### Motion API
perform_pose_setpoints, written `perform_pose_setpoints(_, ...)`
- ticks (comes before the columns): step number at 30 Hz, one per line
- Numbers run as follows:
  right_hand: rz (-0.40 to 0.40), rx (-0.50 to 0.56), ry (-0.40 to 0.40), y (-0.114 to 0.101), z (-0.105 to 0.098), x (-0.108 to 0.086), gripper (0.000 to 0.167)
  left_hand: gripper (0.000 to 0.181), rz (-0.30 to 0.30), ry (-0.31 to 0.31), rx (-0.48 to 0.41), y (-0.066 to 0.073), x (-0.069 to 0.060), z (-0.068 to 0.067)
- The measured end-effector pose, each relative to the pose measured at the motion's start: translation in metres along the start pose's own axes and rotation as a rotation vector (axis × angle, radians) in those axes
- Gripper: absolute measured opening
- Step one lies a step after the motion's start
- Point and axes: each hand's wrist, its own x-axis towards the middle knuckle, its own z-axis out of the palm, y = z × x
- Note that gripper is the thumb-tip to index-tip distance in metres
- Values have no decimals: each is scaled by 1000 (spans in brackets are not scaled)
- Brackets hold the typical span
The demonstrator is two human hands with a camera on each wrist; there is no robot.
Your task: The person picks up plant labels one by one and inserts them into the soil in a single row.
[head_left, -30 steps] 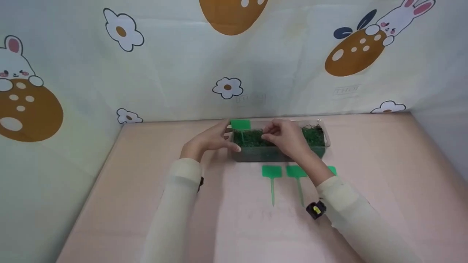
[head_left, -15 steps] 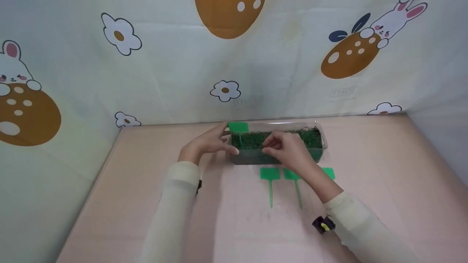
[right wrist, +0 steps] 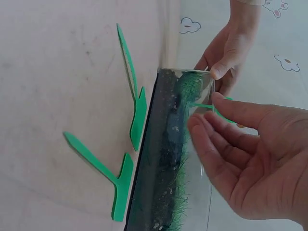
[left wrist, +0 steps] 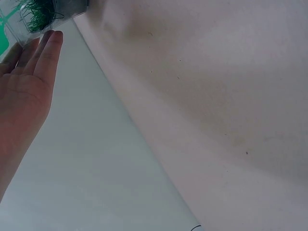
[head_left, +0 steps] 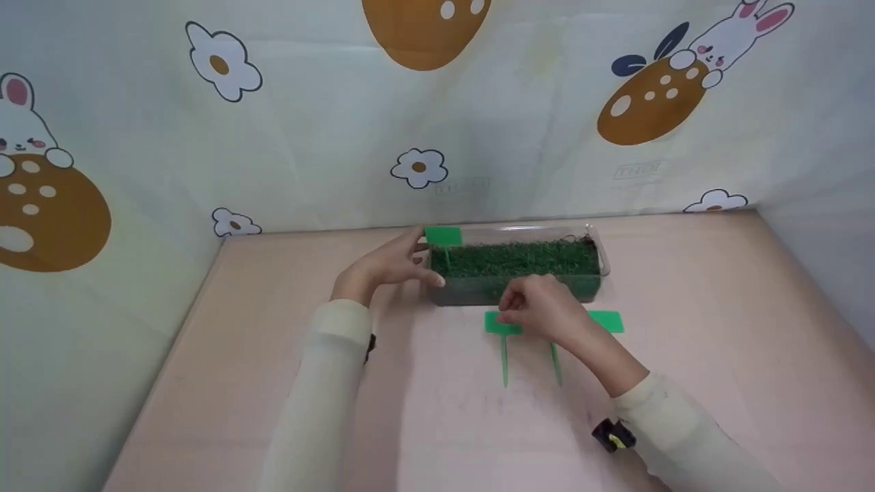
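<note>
A clear planter box holds green grass, with a green T-shaped tag upright at its left end. My left hand rests against that end, its thumb at the front corner; the left wrist view shows the fingers straight along the box. In front of the box my right hand hovers with bent fingers, over the tags in the head view. Thumb and forefinger are apart with nothing between them in the right wrist view. Two tags lie beside the box there.
Another tag lies right of those two, partly behind my right forearm in the head view. Pale pink cloth covers the table. A patterned white backdrop stands behind and at both sides.
My right hand has moved from over the grass toward me, down past the box's front wall, and uncovered the grass. My left hand has stayed at the box's left end.
</note>
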Motion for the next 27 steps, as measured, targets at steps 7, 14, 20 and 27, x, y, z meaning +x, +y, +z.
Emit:
perform_pose_setpoints(7, 44, -55, -82, 5, 10, 0, 7, 103, 8, 4, -2, 0, -1, 0)
perform_pose_setpoints(14, 120, -125, -134, 4, 17, 0, 15, 101, 15, 6, 0, 0, 0, 1)
perform_pose_setpoints(20, 160, -221, -151, -1, 22, 3, 27, 103, 25, -5, -7, -1, 2, 0)
perform_pose_setpoints(27, 134, -305, -146, -4, 27, 5, 27, 104, -1, -13, -19, -2, 2, 0)
